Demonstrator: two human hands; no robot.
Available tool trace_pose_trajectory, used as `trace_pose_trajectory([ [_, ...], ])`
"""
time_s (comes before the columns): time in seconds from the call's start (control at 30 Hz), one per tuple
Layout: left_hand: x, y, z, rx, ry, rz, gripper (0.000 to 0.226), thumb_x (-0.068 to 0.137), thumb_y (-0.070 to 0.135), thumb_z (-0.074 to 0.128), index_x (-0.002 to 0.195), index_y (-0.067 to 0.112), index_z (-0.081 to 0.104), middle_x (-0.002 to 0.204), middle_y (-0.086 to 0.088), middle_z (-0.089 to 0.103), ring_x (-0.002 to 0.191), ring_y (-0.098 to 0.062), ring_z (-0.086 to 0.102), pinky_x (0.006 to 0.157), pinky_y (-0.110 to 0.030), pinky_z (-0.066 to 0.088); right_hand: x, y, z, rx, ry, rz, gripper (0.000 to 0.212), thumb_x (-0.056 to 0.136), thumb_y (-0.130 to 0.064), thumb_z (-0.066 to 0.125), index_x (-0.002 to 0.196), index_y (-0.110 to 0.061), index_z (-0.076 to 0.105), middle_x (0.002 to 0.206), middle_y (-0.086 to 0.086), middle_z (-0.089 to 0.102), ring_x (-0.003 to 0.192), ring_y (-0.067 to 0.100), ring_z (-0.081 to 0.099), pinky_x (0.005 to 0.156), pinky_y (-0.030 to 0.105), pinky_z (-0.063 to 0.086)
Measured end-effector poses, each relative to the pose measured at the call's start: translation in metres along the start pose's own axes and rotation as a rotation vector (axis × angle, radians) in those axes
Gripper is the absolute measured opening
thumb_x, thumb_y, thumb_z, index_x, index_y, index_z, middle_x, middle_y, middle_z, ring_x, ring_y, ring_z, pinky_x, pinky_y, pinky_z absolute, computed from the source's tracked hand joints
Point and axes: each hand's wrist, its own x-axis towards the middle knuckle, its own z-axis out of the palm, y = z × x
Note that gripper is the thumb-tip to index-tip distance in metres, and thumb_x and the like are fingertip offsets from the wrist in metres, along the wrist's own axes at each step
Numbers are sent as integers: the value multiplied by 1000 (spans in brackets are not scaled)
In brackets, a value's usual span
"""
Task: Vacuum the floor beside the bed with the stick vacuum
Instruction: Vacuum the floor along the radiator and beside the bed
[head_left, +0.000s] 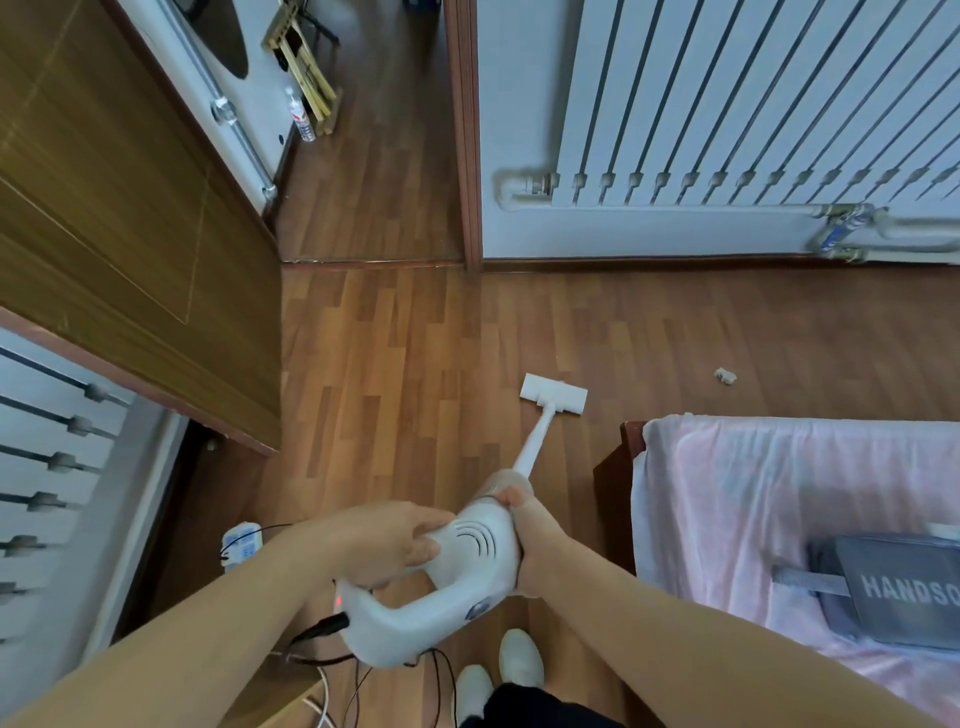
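Note:
I hold a white stick vacuum (467, 577) over the wooden floor (415, 364). My left hand (374, 540) grips its handle near the top. My right hand (524, 540) wraps the motor body from the right side. The tube slants forward to the white floor head (553, 393), which rests flat on the floor just off the bed's corner. The bed (779, 493), covered in a pink sheet, fills the lower right. A small scrap of crumpled paper (725, 375) lies on the floor beyond the bed's end, to the right of the floor head.
A black cord runs from the vacuum's rear down to a power strip (240, 540) on the floor at the left. A brown door (130, 208) stands open at the left. A white radiator (753, 104) lines the far wall. A grey bag (898, 592) lies on the bed.

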Motion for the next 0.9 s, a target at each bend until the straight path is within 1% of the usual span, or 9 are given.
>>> trace_pose_trajectory([
  [0.07,-2,9,-9,24,21,4,43,102,33,40,142,45,35,122,9,63,108,-23,64,86,-33,53,-6,-12,4,-10,10,-8,63,74,-43,74,130,-16,62,110,15,76,94,35,75,86,52,61],
  [0.13,1,24,-18,55,58,16,43,104,27,36,146,36,34,120,3,62,101,-25,61,65,-21,43,-10,-28,1,-25,10,-26,47,84,-41,71,121,-11,68,102,14,76,86,33,74,79,44,61],
  [0.23,18,37,-27,59,107,47,43,104,26,34,147,32,35,133,-2,56,88,-19,52,62,-22,36,-11,-50,-9,-53,9,-72,44,84,-40,70,114,-8,72,91,14,76,77,32,72,72,41,59],
  [0.37,37,36,-30,69,109,65,45,103,28,34,148,30,33,140,-4,51,114,-26,55,76,-28,39,-9,-60,-15,-28,46,-85,35,93,-40,67,102,-7,69,68,13,74,66,30,70,60,39,56],
  [0.47,35,26,-29,84,76,69,48,104,28,34,151,31,27,143,-5,48,117,-29,55,76,-27,39,-5,-49,-8,-15,48,-69,43,93,-42,66,115,-6,68,75,14,75,63,30,71,57,37,56],
  [0.57,26,5,-28,108,31,65,50,104,29,34,152,33,22,148,-3,43,122,-31,53,78,-27,39,6,-25,10,13,40,-62,51,93,-42,65,131,-8,62,89,18,75,68,32,72,58,37,58],
  [0.67,18,-18,-33,116,18,60,51,103,31,35,152,36,21,152,2,38,126,-27,50,90,-29,44,13,-11,35,63,57,-53,70,81,-45,72,140,-14,55,111,21,75,81,36,76,61,44,61],
  [0.77,18,-34,-49,139,57,48,50,103,31,35,151,36,21,153,3,37,132,-23,45,106,-35,41,23,-18,56,90,73,-68,76,76,-48,78,141,-17,54,115,22,74,87,38,77,61,48,62],
  [0.9,23,-45,-75,163,124,73,50,104,31,35,151,34,22,154,2,36,137,-21,39,109,-33,37,22,-46,75,102,109,-101,68,75,-46,78,132,-14,62,109,20,78,88,37,78,65,50,63],
])
